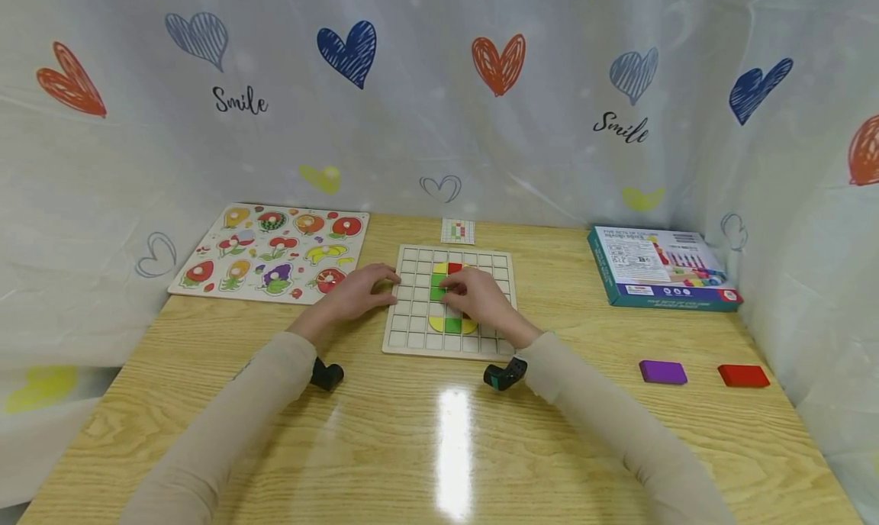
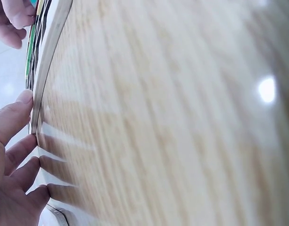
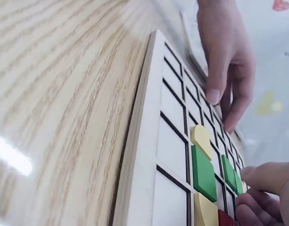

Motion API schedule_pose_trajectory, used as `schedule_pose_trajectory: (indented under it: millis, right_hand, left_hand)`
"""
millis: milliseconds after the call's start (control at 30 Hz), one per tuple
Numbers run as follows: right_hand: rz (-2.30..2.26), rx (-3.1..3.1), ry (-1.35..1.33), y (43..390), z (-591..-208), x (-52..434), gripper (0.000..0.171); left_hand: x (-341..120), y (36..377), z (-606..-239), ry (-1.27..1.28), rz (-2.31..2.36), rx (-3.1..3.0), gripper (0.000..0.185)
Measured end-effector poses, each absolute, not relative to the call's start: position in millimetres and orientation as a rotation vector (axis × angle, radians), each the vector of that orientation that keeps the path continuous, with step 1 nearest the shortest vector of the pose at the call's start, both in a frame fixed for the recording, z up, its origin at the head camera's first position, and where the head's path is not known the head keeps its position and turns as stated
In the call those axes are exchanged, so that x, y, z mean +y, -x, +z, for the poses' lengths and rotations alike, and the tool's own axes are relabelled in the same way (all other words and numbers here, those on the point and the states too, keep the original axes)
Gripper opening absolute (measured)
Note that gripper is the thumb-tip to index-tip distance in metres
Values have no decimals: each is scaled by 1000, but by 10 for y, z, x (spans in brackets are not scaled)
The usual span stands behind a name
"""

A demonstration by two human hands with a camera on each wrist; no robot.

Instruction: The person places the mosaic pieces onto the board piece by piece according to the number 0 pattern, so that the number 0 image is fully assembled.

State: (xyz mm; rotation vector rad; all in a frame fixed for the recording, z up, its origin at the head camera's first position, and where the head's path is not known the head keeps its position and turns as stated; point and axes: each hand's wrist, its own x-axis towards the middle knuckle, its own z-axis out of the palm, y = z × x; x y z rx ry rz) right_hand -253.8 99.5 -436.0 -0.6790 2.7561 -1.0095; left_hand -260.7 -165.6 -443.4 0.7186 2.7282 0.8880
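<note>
A square wooden grid board (image 1: 419, 340) lies on the table with red, green and yellow tiles in its middle columns. My left hand (image 1: 359, 290) rests at the board's left edge, the thumb at the rim and the other fingertips along its side. Over the middle of the board, my right hand (image 1: 481, 300) has bent fingers, with thumb and index fingertips right beside the green tiles (image 3: 227, 169). I cannot tell whether a tile is pinched there. Closer to the right wrist camera are another green tile (image 3: 204, 175), yellow tiles (image 3: 201, 140) and a red tile (image 3: 226, 218).
Behind the board stands a small pattern card (image 1: 457, 231). A fruit puzzle board (image 1: 302, 239) lies at the left. To the right are a boxed set (image 1: 666, 269), a purple block (image 1: 662, 372) and a red block (image 1: 744, 375). A heart-printed curtain (image 1: 426, 128) surrounds the table.
</note>
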Motion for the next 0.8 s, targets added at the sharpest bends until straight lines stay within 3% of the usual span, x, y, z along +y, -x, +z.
schedule_pose_trajectory:
  millis: [800]
  right_hand:
    - [-1454, 2673, 267, 1848, -4371, 1809, 33]
  left_hand:
    - [-1630, 2603, -4418, -665, 880, 2726, 37]
